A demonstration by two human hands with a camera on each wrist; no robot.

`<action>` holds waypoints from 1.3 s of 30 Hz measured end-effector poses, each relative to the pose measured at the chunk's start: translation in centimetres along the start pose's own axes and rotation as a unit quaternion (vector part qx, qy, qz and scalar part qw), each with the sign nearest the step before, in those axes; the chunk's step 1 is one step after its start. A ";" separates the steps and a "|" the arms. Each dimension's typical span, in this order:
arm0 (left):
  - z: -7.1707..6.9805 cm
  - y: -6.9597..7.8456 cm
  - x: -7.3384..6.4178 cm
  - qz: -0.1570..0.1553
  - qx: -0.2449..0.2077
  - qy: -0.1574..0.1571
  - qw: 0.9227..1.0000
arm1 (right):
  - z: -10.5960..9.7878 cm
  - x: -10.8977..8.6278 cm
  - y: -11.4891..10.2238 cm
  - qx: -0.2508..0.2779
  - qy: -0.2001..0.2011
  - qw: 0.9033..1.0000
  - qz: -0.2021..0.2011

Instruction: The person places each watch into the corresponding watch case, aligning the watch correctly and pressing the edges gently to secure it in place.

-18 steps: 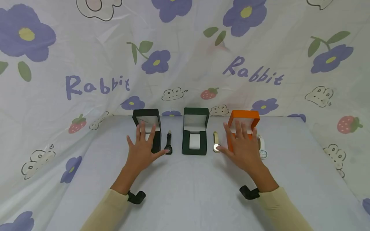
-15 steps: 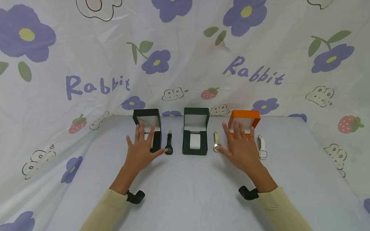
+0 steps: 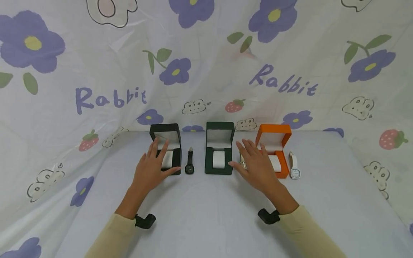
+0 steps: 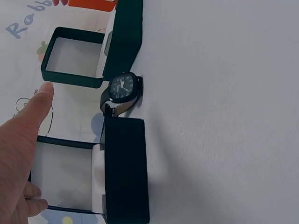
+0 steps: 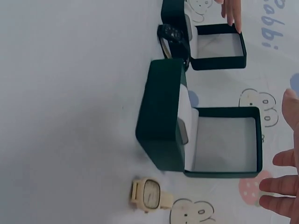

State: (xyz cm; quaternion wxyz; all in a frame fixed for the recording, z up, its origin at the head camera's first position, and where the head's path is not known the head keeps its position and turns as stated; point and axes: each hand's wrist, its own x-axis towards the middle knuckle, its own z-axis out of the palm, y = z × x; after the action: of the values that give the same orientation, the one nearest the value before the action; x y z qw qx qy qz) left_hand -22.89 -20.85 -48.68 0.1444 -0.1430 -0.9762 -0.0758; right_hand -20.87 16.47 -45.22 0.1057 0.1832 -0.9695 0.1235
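Over the front left of an opened black watch box [image 3: 176, 163], my left hand [image 3: 150, 170] is held with fingers extended and nothing in its grip. Just right of that box lies a black watch [image 3: 189, 168]. In the middle stands a green watch box [image 3: 228, 163], lid raised, with a white cushion [image 3: 218, 159] inside. My right hand [image 3: 258, 166] hovers between it and an orange watch box [image 3: 284, 168], fingers extended and holding nothing. Beneath that hand a gold-toned watch [image 5: 150, 193] is partly hidden in the head view. A white watch [image 3: 294, 170] lies right of the orange box.
A white cloth covers the table [image 3: 206, 215]. Behind the boxes hangs a printed backdrop [image 3: 206, 79] with flowers and strawberries. Each wrist carries a black camera, such as the left wrist camera [image 3: 145, 221].
My right hand has moved left, uncovering much of the orange box and covering part of the gold-toned watch. My left hand has shifted slightly left, its thumb drawing away from the black watch.
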 end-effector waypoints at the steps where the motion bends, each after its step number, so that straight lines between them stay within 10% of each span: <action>1: 0.0 -0.1 0.0 -0.001 -0.003 0.000 1.000 | 0.1 0.1 -0.2 0.009 0.002 1.000 -0.004; 39: -0.1 -4.7 0.0 -0.034 -0.099 -0.102 0.989 | 5.0 5.4 -8.9 0.176 -0.025 0.984 -0.031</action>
State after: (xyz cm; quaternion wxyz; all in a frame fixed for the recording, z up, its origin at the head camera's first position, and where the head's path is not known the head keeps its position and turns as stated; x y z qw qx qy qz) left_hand -24.30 -25.36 -49.05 0.0270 -0.1308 -0.9777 -0.1618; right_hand -23.14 5.25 -46.81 0.0517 0.2319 -0.9287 0.2848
